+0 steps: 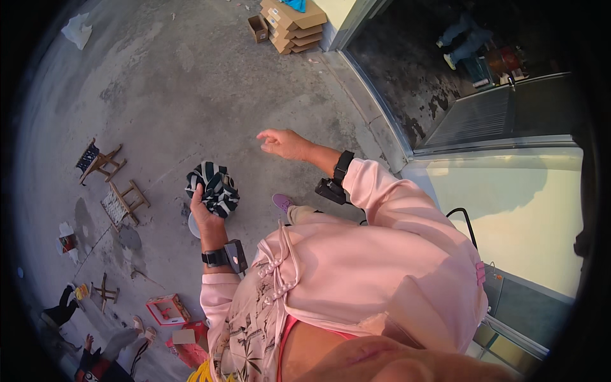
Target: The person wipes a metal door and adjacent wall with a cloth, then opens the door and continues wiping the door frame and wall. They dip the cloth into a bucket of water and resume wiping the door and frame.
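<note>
A bunched cloth with dark green, white and grey stripes (pixel 215 188) rests in my left hand (pixel 206 210), whose thumb lies over its near edge. Part of a white round object (pixel 193 226) shows behind that wrist, low down; it is too covered to name. My right hand (pixel 285 143) is held out over the concrete floor with its fingers loosely bent and apart, holding nothing. Each wrist wears a black strap with a small black device. Beneath me a purple shoe (pixel 282 202) stands on the floor.
Two folding stools, one with a dark woven seat (pixel 88 158) and one light (pixel 114 207), stand at left. A red box (pixel 168 309) and other people's legs (pixel 125 341) are lower left. Flattened cardboard boxes (pixel 298 31) are stacked beside a metal-framed doorway (pixel 377 119); a person stands inside.
</note>
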### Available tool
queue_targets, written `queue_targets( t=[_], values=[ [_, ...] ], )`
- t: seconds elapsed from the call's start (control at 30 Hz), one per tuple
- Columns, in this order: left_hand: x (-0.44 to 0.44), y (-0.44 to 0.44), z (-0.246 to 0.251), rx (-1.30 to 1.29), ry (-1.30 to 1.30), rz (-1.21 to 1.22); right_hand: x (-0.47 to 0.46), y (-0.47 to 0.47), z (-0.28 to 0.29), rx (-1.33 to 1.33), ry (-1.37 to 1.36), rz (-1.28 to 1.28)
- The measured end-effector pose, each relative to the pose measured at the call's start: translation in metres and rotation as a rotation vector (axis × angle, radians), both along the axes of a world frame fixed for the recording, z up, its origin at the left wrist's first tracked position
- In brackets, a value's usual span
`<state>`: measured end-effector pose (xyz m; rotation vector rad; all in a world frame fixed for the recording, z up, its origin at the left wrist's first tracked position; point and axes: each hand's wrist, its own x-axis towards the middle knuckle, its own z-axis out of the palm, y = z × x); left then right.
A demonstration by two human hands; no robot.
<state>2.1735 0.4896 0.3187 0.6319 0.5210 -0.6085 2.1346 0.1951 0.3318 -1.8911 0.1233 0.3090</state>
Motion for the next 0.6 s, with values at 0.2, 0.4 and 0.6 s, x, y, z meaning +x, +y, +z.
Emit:
queue_targets(
  t=[0.2, 0.4, 0.6],
  values=[
    [-0.014, -0.001, 0.021, 0.165, -0.198, 0.28, 0.024, 0.117, 0.039, 0.135, -0.073, 0.376],
    [-0.033, 0.038, 0.02, 0.058, -0.002, 0.346, 0.009, 0.088, -0.008, 0.541, 0.389, 0.133],
    [-0.078, 0.113, 0.006, -0.042, -0.079, 0.342, -0.082, -0.093, -0.097, 0.113, 0.576, -0.92]
  ],
)
